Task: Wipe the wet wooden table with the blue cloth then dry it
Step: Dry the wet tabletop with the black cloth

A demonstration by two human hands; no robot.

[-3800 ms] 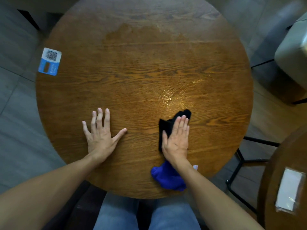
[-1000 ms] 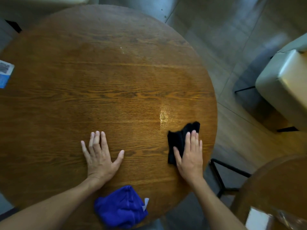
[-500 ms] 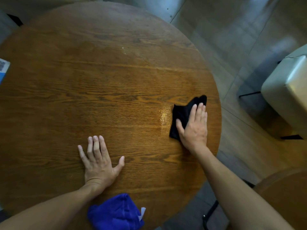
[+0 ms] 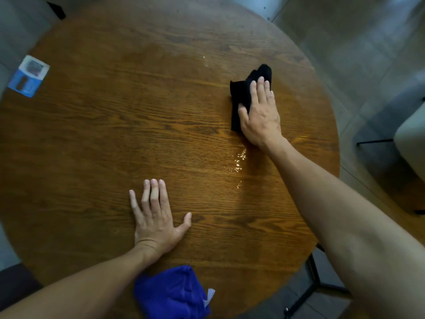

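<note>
A round wooden table [image 4: 96,139] fills the view. My right hand [image 4: 259,113] presses flat on a black cloth [image 4: 241,93] at the table's far right, fingers stretched over it. A glistening wet patch [image 4: 238,162] lies just behind that hand, toward me. My left hand [image 4: 154,215] rests flat on the wood near the front, fingers spread, holding nothing. A crumpled blue cloth [image 4: 170,293] lies at the table's near edge, beside my left forearm, untouched.
A blue and white card [image 4: 28,75] lies at the table's far left edge. A pale seat [image 4: 411,139] stands on the floor to the right. Black metal legs [image 4: 315,284] show below the table's near right rim.
My right hand has slid the black cloth away from me, from the near right part of the table to the far right. My left hand has stayed planted. The blue cloth has not moved.
</note>
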